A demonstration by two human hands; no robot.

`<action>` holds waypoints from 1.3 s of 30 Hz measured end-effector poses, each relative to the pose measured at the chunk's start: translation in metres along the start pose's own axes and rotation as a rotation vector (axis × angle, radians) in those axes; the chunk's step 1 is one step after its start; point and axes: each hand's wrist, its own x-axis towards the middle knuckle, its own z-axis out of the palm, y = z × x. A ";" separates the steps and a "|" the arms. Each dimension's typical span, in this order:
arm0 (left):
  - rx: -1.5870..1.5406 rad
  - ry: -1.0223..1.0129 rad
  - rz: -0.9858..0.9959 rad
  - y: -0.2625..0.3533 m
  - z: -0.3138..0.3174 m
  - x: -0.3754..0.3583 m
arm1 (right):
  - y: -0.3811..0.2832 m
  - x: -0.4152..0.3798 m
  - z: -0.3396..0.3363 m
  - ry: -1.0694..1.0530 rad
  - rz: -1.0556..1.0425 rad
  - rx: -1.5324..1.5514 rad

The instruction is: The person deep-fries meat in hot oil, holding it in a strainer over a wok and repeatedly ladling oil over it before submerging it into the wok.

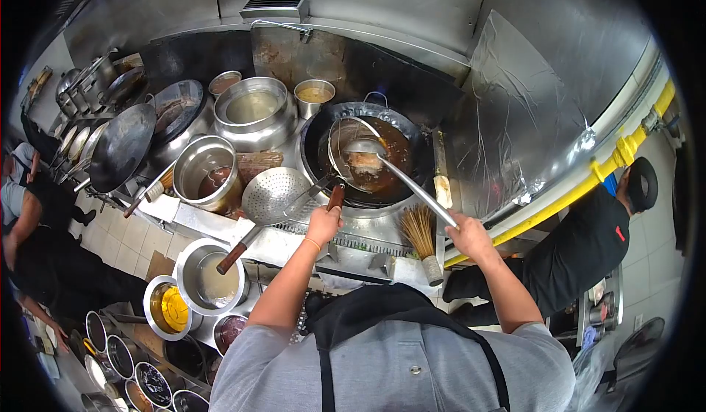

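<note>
My left hand [324, 226] is wrapped round the wooden handle of a round strainer [340, 151], whose bowl hangs in the wok. In my right hand [468, 235] is the long metal handle of a ladle [365, 146], its bowl over the strainer. A pale brown piece of food [365, 163] lies by the ladle's bowl. Brown liquid fills part of the big black wok [421, 138] on the stove. Left of the wok, a perforated skimmer [273, 193] rests on the stove top. A bamboo brush [419, 234] stands near my right hand.
Metal pots [250, 107] and a small pot of yellowish liquid [315, 94] stand behind and left of the wok. Pots with cloudy liquid [212, 279] and yellow oil [173, 309] sit at lower left. A yellow pipe [588, 180] runs along the right. Other people [570, 243] are on both sides.
</note>
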 end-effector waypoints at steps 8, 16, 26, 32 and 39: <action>-0.080 -0.019 -0.108 0.010 -0.004 0.000 | 0.016 0.003 -0.005 0.019 0.005 -0.210; -0.162 -0.018 -0.113 0.001 0.005 0.006 | 0.034 0.003 0.029 0.011 0.063 0.215; -0.073 -0.010 -0.048 0.002 0.006 0.001 | 0.011 0.014 -0.001 0.115 0.066 0.101; -0.005 0.005 0.017 0.011 0.002 -0.005 | -0.019 0.029 -0.019 -0.031 -0.015 -0.085; 0.018 0.018 0.021 0.011 0.000 -0.008 | -0.021 0.043 -0.015 -0.024 0.015 -0.158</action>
